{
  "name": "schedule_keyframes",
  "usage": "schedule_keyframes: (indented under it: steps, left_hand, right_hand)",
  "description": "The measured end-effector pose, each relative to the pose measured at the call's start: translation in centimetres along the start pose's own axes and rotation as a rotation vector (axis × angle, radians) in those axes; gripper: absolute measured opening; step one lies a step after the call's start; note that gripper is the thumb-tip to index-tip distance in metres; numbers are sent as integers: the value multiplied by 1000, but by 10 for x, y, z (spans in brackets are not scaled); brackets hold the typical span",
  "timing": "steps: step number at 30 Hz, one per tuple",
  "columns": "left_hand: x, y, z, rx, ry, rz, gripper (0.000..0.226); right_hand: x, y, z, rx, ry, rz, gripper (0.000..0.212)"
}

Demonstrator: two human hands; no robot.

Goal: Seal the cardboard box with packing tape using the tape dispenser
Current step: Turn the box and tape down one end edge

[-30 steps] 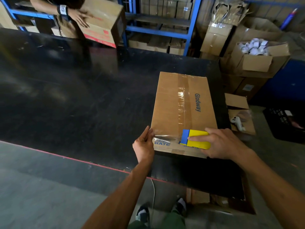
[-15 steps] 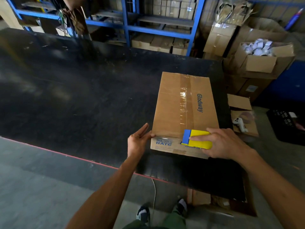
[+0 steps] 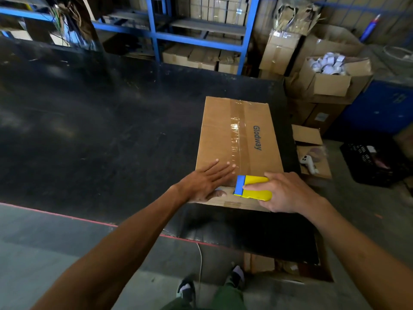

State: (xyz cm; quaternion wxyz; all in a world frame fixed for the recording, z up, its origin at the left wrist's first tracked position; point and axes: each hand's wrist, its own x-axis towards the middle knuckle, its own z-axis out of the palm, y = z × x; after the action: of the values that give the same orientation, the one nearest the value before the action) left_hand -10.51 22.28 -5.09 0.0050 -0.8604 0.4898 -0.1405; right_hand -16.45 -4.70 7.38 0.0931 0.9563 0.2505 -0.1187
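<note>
While right hand grips dispenser, box lies beneath.

Left hand flat on taped cardboard box, right hand around yellow tape dispenser.

Brown cardboard box: matt corrugated paperboard, printed dark lettering on top.
Clear packing tape strip: glossy plastic film, wrinkled, catching light along the box's middle seam.
Yellow and blue tape dispenser: smooth plastic with a slight sheen.
Black table top: dark, scuffed, dull sheen with dusty patches.
Blue shelving frame: painted metal.
Grey floor: rough, matt concrete.
</note>
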Motion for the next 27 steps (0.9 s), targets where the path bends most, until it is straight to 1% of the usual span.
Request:
schedule_keyframes:
  steps: [2, 3, 5, 8, 13, 19, 22, 25, 27]
  left_hand:
    - [1, -9, 13, 28, -91, 25, 67]
    - [-2, -12, 17, 13, -118, 9, 66]
    - [-4, -13, 21, -17, -105, -22, 65]
    - [-3, -12, 23, -31, -72, -13, 66]
    - [-4, -13, 24, -34, -92, -24, 67]
    - [-6, -16, 25, -47, -66, -6, 68]
    - [-6, -16, 24, -48, -49, -2, 67]
    - [-5, -14, 22, -24, -48, 2, 67]
    - [-5, -14, 22, -17, -53, -10, 66]
  right_hand:
    - [1, 0, -1, 7, -10, 1, 53]
    - [1, 0, -1, 5, -19, 1, 53]
    - [3, -1, -1, -1, -30, 0, 53]
    - [5, 1, 1, -1, -41, -7, 54]
    - [6, 2, 5, -16, -24, -23, 55]
    - [-5, 4, 4, -3, -11, -30, 58]
    - [-20, 24, 6, 13, -21, -43, 60]
    - [-37, 51, 20, 30, 44, -49, 61]
    - [-37, 63, 30, 35, 71, -87, 63]
